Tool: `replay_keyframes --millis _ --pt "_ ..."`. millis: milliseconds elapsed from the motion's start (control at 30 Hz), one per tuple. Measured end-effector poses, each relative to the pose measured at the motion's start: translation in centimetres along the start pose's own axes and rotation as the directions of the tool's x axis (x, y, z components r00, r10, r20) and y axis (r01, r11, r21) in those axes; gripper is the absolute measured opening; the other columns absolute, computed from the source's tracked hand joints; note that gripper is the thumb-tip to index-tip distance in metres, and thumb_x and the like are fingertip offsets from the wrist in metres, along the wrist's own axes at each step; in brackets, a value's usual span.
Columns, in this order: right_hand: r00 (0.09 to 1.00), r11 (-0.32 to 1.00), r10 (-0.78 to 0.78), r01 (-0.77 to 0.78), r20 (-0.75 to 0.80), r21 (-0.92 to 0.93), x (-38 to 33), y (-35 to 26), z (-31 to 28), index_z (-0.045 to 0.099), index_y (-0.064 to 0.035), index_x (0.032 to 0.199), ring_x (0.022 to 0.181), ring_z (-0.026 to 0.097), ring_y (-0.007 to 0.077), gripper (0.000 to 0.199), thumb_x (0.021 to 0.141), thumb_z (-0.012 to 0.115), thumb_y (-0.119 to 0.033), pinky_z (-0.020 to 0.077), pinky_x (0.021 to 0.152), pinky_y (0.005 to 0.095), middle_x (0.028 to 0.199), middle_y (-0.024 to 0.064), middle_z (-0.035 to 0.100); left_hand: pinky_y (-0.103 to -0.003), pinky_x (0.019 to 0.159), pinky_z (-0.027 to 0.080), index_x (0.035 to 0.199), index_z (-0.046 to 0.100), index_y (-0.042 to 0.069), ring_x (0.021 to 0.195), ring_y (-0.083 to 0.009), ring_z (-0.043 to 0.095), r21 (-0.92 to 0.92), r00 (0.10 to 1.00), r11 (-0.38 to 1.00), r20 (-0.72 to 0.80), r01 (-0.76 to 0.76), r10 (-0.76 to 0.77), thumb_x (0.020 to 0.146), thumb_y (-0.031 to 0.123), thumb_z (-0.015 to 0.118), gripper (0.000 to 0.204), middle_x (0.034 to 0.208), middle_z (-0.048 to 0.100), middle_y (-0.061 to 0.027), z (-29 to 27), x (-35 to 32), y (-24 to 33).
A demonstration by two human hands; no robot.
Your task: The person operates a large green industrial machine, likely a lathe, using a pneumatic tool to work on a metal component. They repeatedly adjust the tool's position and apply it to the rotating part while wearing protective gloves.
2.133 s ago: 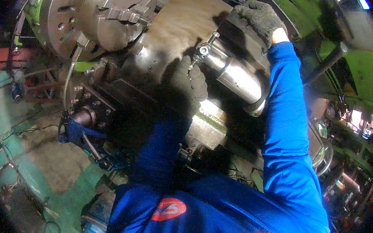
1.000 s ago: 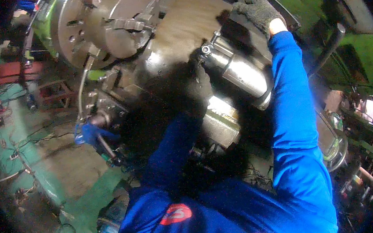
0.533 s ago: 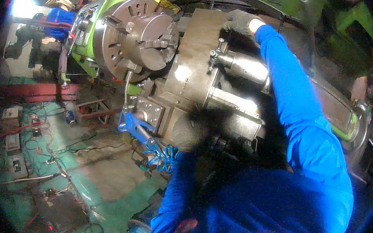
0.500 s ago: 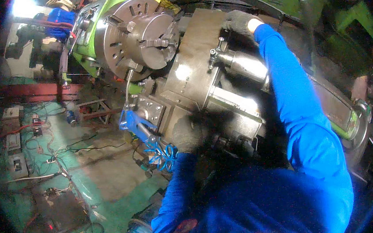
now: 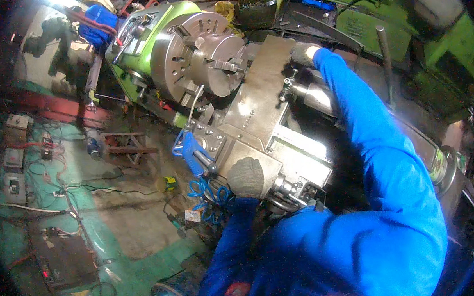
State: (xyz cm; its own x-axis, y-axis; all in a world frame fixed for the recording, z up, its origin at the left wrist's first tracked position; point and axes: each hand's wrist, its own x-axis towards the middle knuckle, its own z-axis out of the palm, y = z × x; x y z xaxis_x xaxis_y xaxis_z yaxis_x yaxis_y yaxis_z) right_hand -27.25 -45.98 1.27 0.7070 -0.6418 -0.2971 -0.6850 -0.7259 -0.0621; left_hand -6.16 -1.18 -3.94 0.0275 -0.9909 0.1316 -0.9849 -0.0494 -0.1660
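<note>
Resting left gloved hand (image 5: 246,178) on grey metal block (image 5: 238,149), centre of frame; holding fingers (image 5: 249,164) close together, not managing to tell whether gripping. Resting right gloved hand (image 5: 303,56) at right edge of metal plate (image 5: 262,84), upper centre; not seeing enough to tell grip. Noting round chuck (image 5: 217,65) left of plate, silver cylinder (image 5: 317,97) below right hand.
</note>
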Motion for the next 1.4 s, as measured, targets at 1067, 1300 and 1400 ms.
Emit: replay_keyframes --millis 1067,1300,1400 --pt "0.995 0.857 0.091 -0.055 -0.045 0.512 -7.7 -4.5 -4.9 0.064 -0.0044 0.139 0.128 0.064 0.0364 0.044 0.1 0.06 -0.026 0.048 0.113 0.0423 0.145 0.0198 0.064 -0.051 0.072 0.055 0.084 0.068 0.015 0.082 -0.033 0.069 -0.15 0.986 0.976 0.073 0.156 -0.147 0.097 0.036 0.057 0.027 0.083 0.069 -0.0101 1.6 0.1 0.1" --pt "0.998 0.95 -0.048 0.06 -0.045 0.308 -6.5 -5.7 -6.0 0.069 -0.0072 0.134 0.125 0.065 0.0377 0.056 0.1 0.057 -0.05 0.0496 0.109 0.042 0.139 0.0209 0.066 -0.051 0.072 0.054 0.085 0.069 0.015 0.081 -0.0328 0.069 -0.121 0.988 0.982 0.072 0.143 -0.135 0.097 0.036 0.056 0.026 0.083 0.069 -0.0099 2.0 -0.4 -0.4" --pt "0.986 0.944 0.131 -0.093 -0.101 0.316 -4.0 -3.0 -2.9 0.074 -0.0055 0.126 0.123 0.067 0.0394 0.054 0.097 0.06 -0.049 0.0515 0.106 0.0442 0.133 0.0232 0.069 -0.05 0.073 0.055 0.086 0.07 0.016 0.082 -0.0318 0.07 -0.075 0.993 0.996 0.11 0.052 -0.044 0.097 0.036 0.056 0.027 0.084 0.07 -0.0093 0.3 0.4 -0.1"
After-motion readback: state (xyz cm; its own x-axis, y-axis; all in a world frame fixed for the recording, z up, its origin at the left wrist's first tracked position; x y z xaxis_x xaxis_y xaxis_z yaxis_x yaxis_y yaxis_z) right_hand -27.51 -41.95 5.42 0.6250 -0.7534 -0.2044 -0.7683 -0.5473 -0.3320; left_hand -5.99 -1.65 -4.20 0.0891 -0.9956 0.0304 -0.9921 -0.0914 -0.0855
